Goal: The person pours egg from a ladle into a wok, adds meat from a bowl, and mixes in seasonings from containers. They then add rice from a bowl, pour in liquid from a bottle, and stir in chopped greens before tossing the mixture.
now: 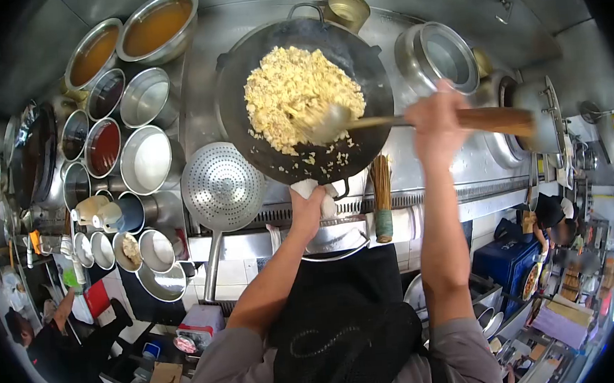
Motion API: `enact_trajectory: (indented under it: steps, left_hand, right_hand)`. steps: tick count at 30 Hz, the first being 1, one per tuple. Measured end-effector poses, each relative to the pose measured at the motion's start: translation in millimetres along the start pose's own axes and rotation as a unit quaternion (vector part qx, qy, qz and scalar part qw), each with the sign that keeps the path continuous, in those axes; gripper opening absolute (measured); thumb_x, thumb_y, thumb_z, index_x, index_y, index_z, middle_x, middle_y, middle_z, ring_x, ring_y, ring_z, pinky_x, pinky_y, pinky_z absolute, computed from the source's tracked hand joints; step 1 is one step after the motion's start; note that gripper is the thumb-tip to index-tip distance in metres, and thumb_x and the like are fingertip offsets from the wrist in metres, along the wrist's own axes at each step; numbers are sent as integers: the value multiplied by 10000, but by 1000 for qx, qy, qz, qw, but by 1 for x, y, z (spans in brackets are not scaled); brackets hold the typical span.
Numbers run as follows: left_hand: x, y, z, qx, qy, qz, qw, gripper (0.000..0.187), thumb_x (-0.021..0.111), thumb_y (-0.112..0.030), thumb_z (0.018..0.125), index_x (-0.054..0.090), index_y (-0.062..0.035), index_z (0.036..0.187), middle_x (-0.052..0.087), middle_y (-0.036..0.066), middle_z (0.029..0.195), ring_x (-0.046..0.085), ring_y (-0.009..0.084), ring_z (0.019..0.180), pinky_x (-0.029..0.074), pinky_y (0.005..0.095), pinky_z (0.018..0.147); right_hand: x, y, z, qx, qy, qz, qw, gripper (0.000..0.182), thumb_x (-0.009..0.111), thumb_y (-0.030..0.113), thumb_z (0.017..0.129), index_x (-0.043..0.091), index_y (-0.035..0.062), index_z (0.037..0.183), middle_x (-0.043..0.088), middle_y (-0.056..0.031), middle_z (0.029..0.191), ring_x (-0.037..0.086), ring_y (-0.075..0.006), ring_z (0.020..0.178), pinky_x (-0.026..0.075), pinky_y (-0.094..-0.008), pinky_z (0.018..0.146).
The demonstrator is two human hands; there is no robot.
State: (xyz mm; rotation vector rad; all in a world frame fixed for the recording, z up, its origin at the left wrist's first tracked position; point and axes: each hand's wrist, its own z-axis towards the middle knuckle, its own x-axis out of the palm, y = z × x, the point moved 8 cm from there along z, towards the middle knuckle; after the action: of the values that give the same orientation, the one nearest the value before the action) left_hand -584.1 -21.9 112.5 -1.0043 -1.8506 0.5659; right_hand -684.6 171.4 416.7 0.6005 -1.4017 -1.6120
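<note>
A black wok (246, 142) stands on the steel stove, filled with yellow, crumbly food that looks like egg fried rice (299, 85). My right hand (441, 121), a little blurred, is wrapped round the wooden handle of a ladle (331, 123). The ladle's metal bowl is in the food, smeared by motion. At the wok's near rim, my left hand (308, 209) is closed on a folded white cloth (305, 188). The cloth lies against the wok by its near handle; how far the fingers reach round that handle is hidden.
Left of the wok lies a perforated strainer (223, 187); beyond it are several metal pots, one with red sauce (103, 147). A bamboo brush (382, 200) stands near the front edge. Steel pots (447, 57) sit at right. Other people (69, 350) work at both sides.
</note>
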Motion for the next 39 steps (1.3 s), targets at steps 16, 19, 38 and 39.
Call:
enact_trajectory:
  steps: [16, 19, 38, 39]
  left_hand:
    - [-6, -7, 0, -17, -41, 60, 997, 404, 630, -7, 819, 461, 30, 1184, 593, 94, 1055, 601, 188, 938, 516, 328, 782]
    - [6, -22, -6, -19, -21, 59, 998, 347, 611, 19, 826, 487, 31, 1150, 606, 95, 1018, 612, 179, 903, 521, 320, 753]
    - [11, -27, -7, -9, -71, -20, 997, 340, 635, 5, 801, 472, 20, 1100, 594, 116, 960, 634, 206, 782, 545, 338, 643]
    - [17, -36, -10, 1, -45, -31, 999, 350, 618, 10, 800, 459, 34, 1111, 586, 125, 962, 624, 215, 764, 543, 333, 643]
  right_hand:
    - [40, 31, 92, -97, -94, 81, 987, 395, 679, 278, 925, 429, 124, 661, 379, 21, 468, 405, -103, 393, 334, -273, 382]
    - [85, -46, 68, -66, -2, 54, 996, 378, 645, 236, 937, 446, 98, 646, 438, -2, 468, 462, -120, 403, 354, -272, 389]
    - [180, 73, -74, -156, 477, -44, 864, 260, 711, 269, 871, 644, 28, 802, 552, -55, 589, 527, -148, 561, 438, -315, 568]
    - [175, 68, -94, -222, 529, -13, 819, 257, 717, 252, 866, 628, 26, 781, 542, -77, 579, 544, -170, 550, 445, -324, 569]
